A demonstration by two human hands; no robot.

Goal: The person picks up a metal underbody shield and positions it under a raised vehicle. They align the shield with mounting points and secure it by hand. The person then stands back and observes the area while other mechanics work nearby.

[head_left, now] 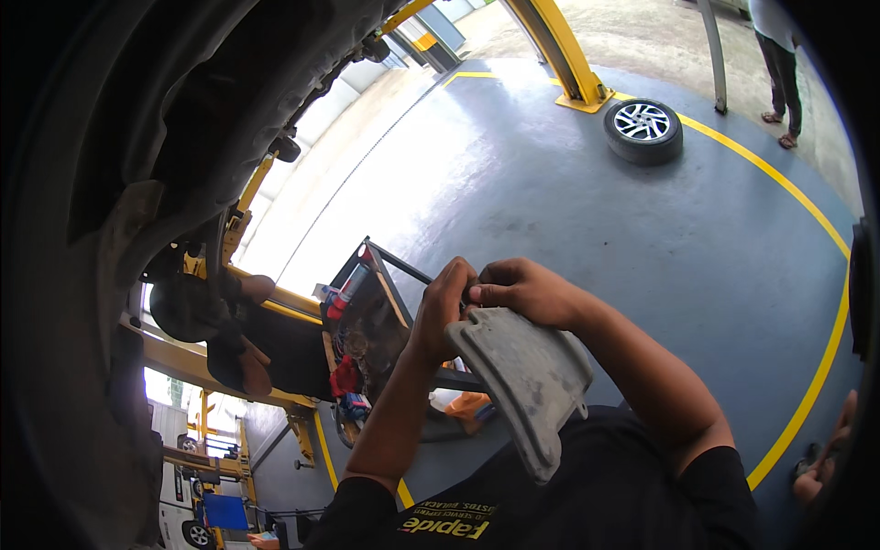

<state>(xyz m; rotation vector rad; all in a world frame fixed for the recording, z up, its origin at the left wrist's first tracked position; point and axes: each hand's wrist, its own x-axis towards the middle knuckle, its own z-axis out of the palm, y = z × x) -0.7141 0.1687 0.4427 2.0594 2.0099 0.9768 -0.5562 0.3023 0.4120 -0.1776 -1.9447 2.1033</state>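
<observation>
A dusty grey moulded plastic panel (527, 376), with a ribbed edge along one side, hangs tilted in front of my chest. My left hand (445, 307) is closed at the panel's upper left corner, its fingers curled. Right beside it, my right hand (522, 289) is closed too, thumb and fingers pinched together at the panel's top edge. The two hands touch or nearly touch. Whatever small thing may lie between the fingertips is hidden.
A raised car's underside (211, 101) looms on the left, where another person (266, 344) in dark clothes stands. A tool cart (394, 353) holds tools and rags. Beyond lie a wheel (643, 133) and a yellow lift post (559, 50). Another person's hand (822, 463) shows at right.
</observation>
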